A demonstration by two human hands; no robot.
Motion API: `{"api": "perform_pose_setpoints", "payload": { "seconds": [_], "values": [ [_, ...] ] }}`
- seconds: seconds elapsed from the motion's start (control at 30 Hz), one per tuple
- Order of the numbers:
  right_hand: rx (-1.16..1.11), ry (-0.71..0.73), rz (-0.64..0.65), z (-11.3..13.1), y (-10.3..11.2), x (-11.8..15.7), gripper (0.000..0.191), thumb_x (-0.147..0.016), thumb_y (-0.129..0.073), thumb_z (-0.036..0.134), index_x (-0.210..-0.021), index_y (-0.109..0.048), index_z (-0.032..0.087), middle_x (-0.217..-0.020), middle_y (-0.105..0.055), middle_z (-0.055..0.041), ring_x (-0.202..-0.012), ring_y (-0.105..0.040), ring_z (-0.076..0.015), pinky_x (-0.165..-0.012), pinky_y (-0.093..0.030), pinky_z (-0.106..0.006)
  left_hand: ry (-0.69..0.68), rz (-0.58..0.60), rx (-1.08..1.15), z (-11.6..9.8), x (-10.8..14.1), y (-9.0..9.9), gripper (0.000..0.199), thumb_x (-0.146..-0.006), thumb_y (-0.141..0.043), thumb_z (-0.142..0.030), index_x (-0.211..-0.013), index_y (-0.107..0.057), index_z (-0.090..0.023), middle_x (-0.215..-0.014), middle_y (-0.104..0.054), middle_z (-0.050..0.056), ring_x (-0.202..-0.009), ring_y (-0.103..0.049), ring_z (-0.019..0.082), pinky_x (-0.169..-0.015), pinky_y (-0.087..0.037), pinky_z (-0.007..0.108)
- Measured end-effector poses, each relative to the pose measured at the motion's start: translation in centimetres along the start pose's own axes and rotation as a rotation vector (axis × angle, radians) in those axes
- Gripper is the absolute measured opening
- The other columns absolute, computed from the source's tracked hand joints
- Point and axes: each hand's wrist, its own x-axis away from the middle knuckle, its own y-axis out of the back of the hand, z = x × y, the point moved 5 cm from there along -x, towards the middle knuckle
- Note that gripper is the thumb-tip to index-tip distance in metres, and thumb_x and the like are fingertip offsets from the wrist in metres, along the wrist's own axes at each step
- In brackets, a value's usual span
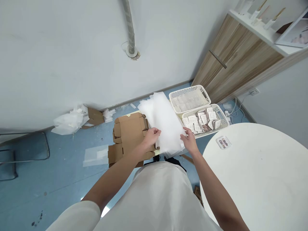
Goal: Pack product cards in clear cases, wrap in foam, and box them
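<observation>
A stack of thin white sheets [166,118] lies in front of me, its edges uneven. My left hand [152,136] is closed in a pinch at the left edge of the top sheet. At the right edge, my right hand [189,139] has thumb and fingers closed on the same sheet. Flat brown cardboard boxes [131,131] lie to the left of the stack, partly under my left forearm. Right of the stack stand two white baskets, one with clear packets [187,101] and one with small printed cards [203,121].
A round white table [260,173] at the right bears a small clear packet [223,142]. A wooden cabinet [235,57] stands at the back right. An open carton [95,117], plastic wrap [69,122] and a metal-framed chair [47,146] are at the left.
</observation>
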Motion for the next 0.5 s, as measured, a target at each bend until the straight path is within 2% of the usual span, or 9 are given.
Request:
{"api": "perform_pose_setpoints", "payload": {
  "seconds": [0.07, 0.13, 0.27, 0.43, 0.5],
  "values": [
    [0.067, 0.052, -0.062, 0.3, 0.0, 0.7, 0.066, -0.07, -0.054, 0.04, -0.129, -0.032, 0.022, -0.129, -0.038, -0.0115, -0.114, -0.041, -0.0255, -0.094, -0.036, -0.041, 0.046, 0.039, 0.113, 0.1, 0.3, 0.1, 0.019, -0.079, -0.048, -0.037, -0.073, -0.05, -0.018, -0.084, -0.06, 0.006, -0.075, -0.056, 0.016, -0.068, -0.046, 0.029],
    [0.067, 0.07, -0.076, 0.4, -0.5, 1.4, 0.074, -0.067, -0.058, 0.039, -0.132, -0.027, 0.023, -0.134, -0.031, -0.0123, -0.122, -0.034, -0.027, -0.098, -0.031, -0.043, 0.108, 0.062, 0.241, 0.5, 0.4, -0.2, 0.019, -0.081, -0.045, -0.037, -0.078, -0.048, -0.019, -0.097, -0.058, 0.009, -0.083, -0.057, 0.016, -0.071, -0.047, 0.03],
    [-0.174, -0.018, 0.008, -0.8, -2.9, 2.0, 0.062, -0.068, -0.054, 0.033, -0.127, -0.034, 0.027, -0.128, -0.04, -0.0099, -0.109, -0.05, -0.0229, -0.084, -0.044, -0.038, 0.191, 0.15, 0.346, 1.3, 0.7, -1.5, 0.022, -0.08, -0.048, -0.038, -0.089, -0.046, -0.019, -0.121, -0.046, 0.012, -0.102, -0.053, 0.019, -0.079, -0.047, 0.03],
    [-0.26, -0.254, -0.14, -3.9, -4.3, 2.2, 0.057, -0.064, -0.054, 0.027, -0.119, -0.04, 0.023, -0.126, -0.041, -0.0123, -0.102, -0.056, -0.0219, -0.076, -0.048, -0.033, 0.185, 0.254, 0.311, 2.4, 1.7, -2.3, 0.036, -0.076, -0.055, -0.042, -0.102, -0.045, -0.018, -0.127, -0.041, 0.014, -0.115, -0.045, 0.021, -0.087, -0.044, 0.03],
    [-0.352, -0.341, -0.136, -4.7, -4.4, 2.7, 0.057, -0.062, -0.055, 0.023, -0.118, -0.04, 0.021, -0.118, -0.048, -0.0131, -0.098, -0.058, -0.0212, -0.075, -0.049, -0.032, 0.188, 0.297, 0.308, 2.8, 2.3, -2.3, 0.041, -0.075, -0.057, -0.043, -0.105, -0.045, -0.017, -0.127, -0.041, 0.015, -0.116, -0.044, 0.021, -0.088, -0.043, 0.03]
  ]
}}
